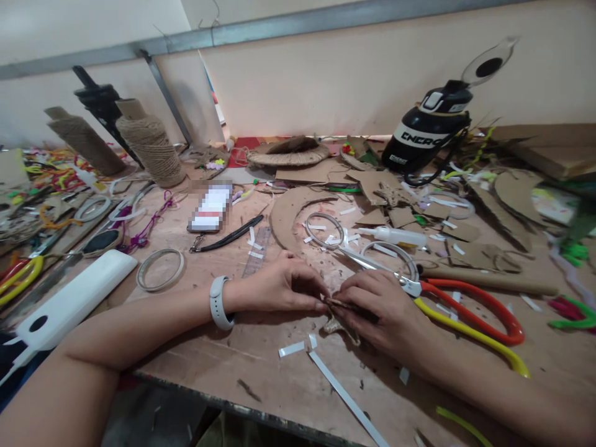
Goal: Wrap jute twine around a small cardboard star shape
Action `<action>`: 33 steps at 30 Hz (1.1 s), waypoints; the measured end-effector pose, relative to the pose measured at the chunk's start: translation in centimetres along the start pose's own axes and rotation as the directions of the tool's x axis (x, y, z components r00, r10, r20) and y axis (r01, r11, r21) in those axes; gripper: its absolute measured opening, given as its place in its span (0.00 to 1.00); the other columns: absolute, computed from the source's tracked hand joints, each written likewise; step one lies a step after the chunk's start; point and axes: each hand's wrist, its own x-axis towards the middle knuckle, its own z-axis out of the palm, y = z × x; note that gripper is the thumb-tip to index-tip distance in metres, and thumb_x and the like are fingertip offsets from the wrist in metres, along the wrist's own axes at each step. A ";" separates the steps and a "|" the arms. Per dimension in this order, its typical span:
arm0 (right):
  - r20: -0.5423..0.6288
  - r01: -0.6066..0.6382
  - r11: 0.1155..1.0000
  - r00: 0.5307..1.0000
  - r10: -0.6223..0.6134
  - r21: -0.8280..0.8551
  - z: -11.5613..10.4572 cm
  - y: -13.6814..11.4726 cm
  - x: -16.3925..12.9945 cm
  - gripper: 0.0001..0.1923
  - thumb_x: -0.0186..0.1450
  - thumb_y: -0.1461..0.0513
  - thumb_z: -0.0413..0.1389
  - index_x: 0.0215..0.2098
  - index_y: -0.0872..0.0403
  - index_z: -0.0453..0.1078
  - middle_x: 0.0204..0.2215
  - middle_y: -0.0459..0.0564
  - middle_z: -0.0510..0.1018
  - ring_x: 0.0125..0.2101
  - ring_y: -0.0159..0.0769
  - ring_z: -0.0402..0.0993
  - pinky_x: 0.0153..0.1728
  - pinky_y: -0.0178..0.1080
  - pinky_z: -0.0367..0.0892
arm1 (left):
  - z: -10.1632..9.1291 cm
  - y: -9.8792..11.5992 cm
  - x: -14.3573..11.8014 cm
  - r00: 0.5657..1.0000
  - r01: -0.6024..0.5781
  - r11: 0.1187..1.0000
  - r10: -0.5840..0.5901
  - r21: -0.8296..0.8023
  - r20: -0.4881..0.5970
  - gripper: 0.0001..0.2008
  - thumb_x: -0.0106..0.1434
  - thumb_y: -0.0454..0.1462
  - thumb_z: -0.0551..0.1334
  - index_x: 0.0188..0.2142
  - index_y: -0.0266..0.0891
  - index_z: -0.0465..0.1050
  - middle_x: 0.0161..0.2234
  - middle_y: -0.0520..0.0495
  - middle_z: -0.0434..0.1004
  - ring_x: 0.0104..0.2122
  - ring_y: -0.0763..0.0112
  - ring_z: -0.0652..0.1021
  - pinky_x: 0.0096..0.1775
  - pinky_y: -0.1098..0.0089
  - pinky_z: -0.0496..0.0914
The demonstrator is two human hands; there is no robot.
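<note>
Near the front of the table, my left hand (288,282) pinches thumb against fingers at the tip of a small twine-wrapped piece (342,328). My right hand (377,307) grips the same tan piece from the other side, its fingers curled and covering much of it. The piece has pointed arms, one of them hanging below my right fingers. Just in front lie cut bits and a long thin strip of white tape (347,397). Large scissors (470,304) with red and yellow handles rest beside my right hand, blades partly behind it.
Beyond my hands lie a cardboard crescent (291,217), a pale ring (161,270), a phone (212,208) and a glue bottle (395,236). Twine spools (151,146) stand at the back left; a black bottle (423,133) stands back right. A white glue gun-like tool (77,298) lies left.
</note>
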 end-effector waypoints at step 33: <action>0.045 0.007 0.997 0.999 -0.010 0.075 -0.8 0.0 0.5 0.07 0.70 0.62 0.54 0.37 0.51 0.75 0.35 0.50 0.79 0.37 0.39 0.72 0.42 0.45 0.61 | 0.9 1.1 -0.2 0.999 -0.025 0.952 0.038 0.305 -0.038 0.03 0.63 0.36 0.65 0.35 0.40 0.78 0.34 0.51 0.81 0.40 0.68 0.77 0.52 0.61 0.54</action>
